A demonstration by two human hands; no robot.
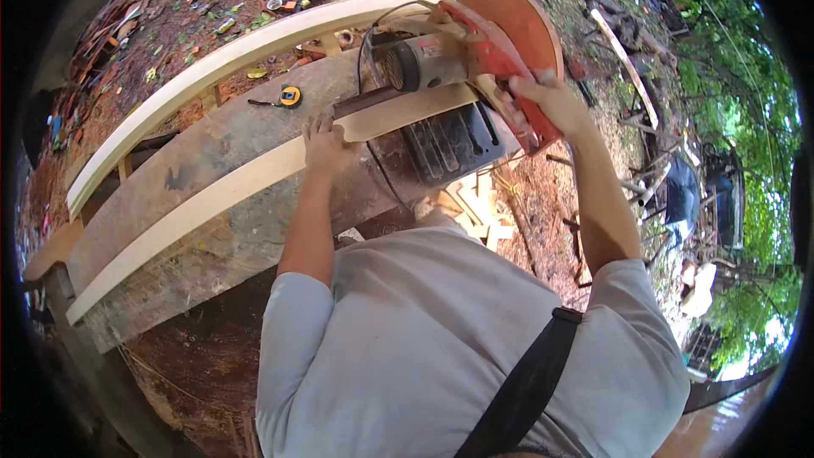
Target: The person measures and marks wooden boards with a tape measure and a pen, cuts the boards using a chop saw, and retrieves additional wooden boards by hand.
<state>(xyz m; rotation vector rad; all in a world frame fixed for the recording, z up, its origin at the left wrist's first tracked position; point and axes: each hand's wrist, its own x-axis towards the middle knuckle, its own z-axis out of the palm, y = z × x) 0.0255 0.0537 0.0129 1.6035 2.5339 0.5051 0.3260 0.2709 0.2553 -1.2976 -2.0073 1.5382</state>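
A long, pale wooden strip [398,113] lies on the worn bench [288,229], its long axis slanting from lower left to upper centre, beneath the grey-and-red power saw [434,59]. The left hand's [329,144] fingers drape over the strip; whether they clamp it, I cannot tell. The right hand [555,104] is closed around the saw's red section.

No text or label can be read.

An outdoor woodworking area is showing here: a chop saw [500,47] is sitting on a worn workbench [191,174], with wood offcuts [475,208] lying on bare ground and leafy trees [750,110] standing nearby.
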